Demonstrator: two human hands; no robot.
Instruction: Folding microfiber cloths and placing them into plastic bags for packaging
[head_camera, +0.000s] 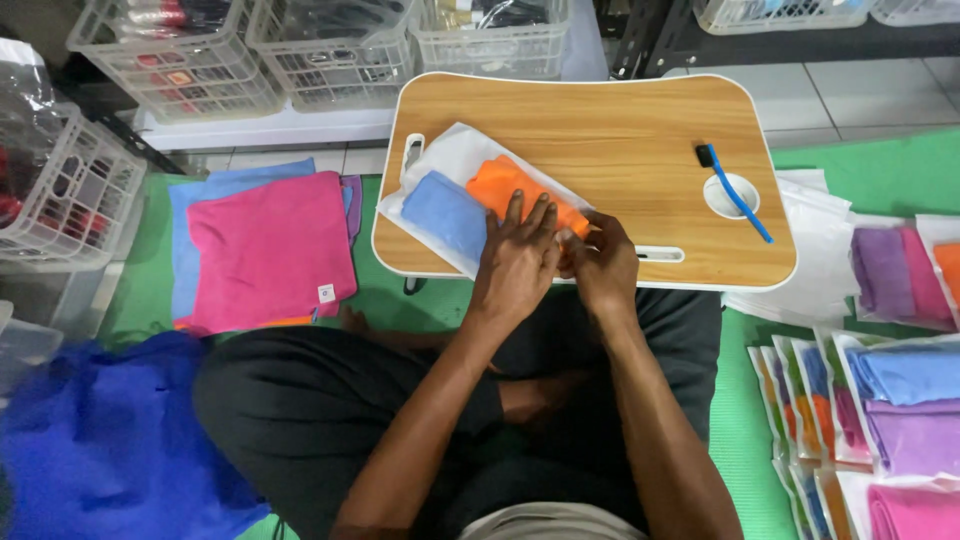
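Note:
A clear plastic bag (452, 160) lies on the small wooden lap table (620, 120). Inside it sit a folded blue cloth (443, 212) and a folded orange cloth (505, 182), side by side. My left hand (517, 258) lies flat on the bag's near end, fingers spread over the orange cloth. My right hand (600, 262) pinches the bag's open edge just right of the left hand, fingers curled on the plastic.
A blue brush (733, 190) rests across the table's round cup hole (727, 197). A stack of pink and blue cloths (265, 245) lies left on the green mat. Packed bags of cloths (900, 400) and flat empty bags (825, 260) lie right. White baskets (330, 50) stand behind.

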